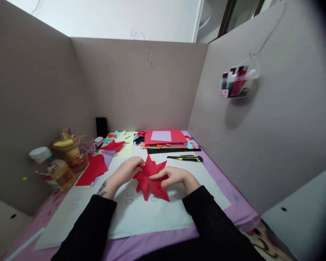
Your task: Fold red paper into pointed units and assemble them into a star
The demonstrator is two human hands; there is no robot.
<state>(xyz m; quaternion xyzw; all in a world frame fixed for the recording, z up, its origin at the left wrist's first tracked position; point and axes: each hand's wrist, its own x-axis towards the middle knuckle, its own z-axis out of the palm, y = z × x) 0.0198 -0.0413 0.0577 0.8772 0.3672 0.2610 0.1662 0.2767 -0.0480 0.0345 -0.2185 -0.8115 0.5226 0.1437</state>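
Observation:
A red folded-paper flower with several pointed petals (pixel 145 183) is held just over the white sheet (pixel 141 217) in the middle of the table. My left hand (pixel 129 169) grips its upper left petals, with the fingers curled onto the paper. From the right, my right hand (pixel 175 175) reaches across it. The index finger lies on the flower near its centre, and the thumb is by a right petal. Printed numbers show on the sheet beneath.
A yellow and black cutter (pixel 190 158) lies behind my right hand. Stacked coloured papers (pixel 165 136) are at the back. Red sheets (pixel 93 169), a bottle (pixel 61 174) and a brown tub (pixel 72 154) stand left. Grey panels (pixel 141 83) enclose the table.

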